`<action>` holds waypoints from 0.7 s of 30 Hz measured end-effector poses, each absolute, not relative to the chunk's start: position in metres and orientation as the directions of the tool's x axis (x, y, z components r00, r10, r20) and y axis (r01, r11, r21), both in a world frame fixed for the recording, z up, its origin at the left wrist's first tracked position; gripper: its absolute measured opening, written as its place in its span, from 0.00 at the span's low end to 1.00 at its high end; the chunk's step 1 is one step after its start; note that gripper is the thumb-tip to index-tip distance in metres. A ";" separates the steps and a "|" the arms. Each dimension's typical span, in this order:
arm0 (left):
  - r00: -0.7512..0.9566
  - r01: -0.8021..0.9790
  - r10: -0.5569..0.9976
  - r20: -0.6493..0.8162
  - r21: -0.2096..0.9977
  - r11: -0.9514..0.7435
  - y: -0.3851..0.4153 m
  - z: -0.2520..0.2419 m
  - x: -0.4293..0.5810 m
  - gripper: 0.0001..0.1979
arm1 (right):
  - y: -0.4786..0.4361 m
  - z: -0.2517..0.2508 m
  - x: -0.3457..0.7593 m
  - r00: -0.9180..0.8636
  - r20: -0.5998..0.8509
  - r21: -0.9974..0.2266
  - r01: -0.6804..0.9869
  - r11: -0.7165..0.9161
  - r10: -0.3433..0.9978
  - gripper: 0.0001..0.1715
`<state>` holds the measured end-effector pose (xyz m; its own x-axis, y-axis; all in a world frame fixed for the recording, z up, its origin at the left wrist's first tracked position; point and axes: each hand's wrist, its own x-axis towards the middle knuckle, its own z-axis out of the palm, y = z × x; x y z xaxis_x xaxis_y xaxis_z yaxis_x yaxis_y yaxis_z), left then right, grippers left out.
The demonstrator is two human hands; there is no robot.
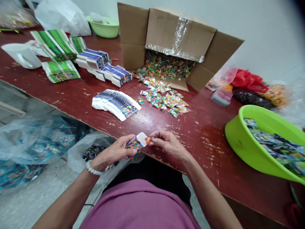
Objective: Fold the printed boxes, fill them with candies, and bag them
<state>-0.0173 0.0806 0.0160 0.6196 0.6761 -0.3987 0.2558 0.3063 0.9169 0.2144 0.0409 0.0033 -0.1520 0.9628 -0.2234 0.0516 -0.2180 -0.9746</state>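
Note:
My left hand [121, 148] grips a small printed carton [134, 144] near the table's front edge, its white flap [142, 138] raised at the right end. Pinched in the fingertips of my right hand [166, 143] is a small packet of red and yellow candy [148, 140], right at the carton's open end. Beyond my hands lies a fanned row of flat purple cartons [116, 103]. To the right of that fan is a loose pile of clear candy packets [164, 97], which spills from a large cardboard box [181, 35] tipped on its side.
Banded purple carton stacks [105, 66] and green carton stacks [60, 68] stand at the back left, beside a white mug [22, 55]. On the right is a green basin [234, 140] of dark packets. Plastic bags [47, 140] lie below the table's left edge.

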 end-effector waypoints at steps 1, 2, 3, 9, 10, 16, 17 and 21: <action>0.633 0.264 0.666 -0.395 0.918 0.294 0.080 0.016 -0.016 0.19 | 0.041 0.004 0.217 -0.185 -0.197 -0.978 0.100 -0.181 0.963 0.10; 0.646 0.272 0.655 -0.391 0.920 0.281 0.080 0.016 -0.015 0.18 | 0.042 0.003 0.218 -0.215 -0.168 -0.980 0.141 -0.140 0.962 0.09; 0.658 0.281 0.644 -0.390 0.921 0.270 0.079 0.016 -0.013 0.17 | 0.043 0.003 0.219 -0.245 -0.137 -0.980 0.177 -0.095 0.960 0.07; 0.655 0.230 0.658 -0.373 0.927 0.296 0.071 0.012 -0.001 0.16 | 0.047 0.005 0.206 -0.184 -0.029 -0.978 0.210 0.010 0.982 0.12; 0.652 0.187 0.668 -0.357 0.931 0.315 0.070 0.011 0.000 0.16 | 0.048 0.006 0.203 -0.163 -0.033 -0.982 0.190 -0.001 0.986 0.13; 0.515 -0.092 0.719 -0.466 0.804 0.587 0.066 0.002 0.005 0.27 | 0.043 0.007 0.199 0.063 -0.164 -0.979 -0.135 -0.155 0.984 0.18; 0.491 -0.120 0.725 -0.484 0.786 0.606 0.065 0.001 0.007 0.27 | 0.041 0.005 0.197 0.034 -0.220 -0.959 -0.189 -0.210 0.975 0.22; 0.455 -0.173 0.771 -0.445 0.805 0.567 0.058 -0.001 0.014 0.20 | 0.032 -0.002 0.181 -0.118 -0.320 -0.888 -0.309 -0.341 0.940 0.24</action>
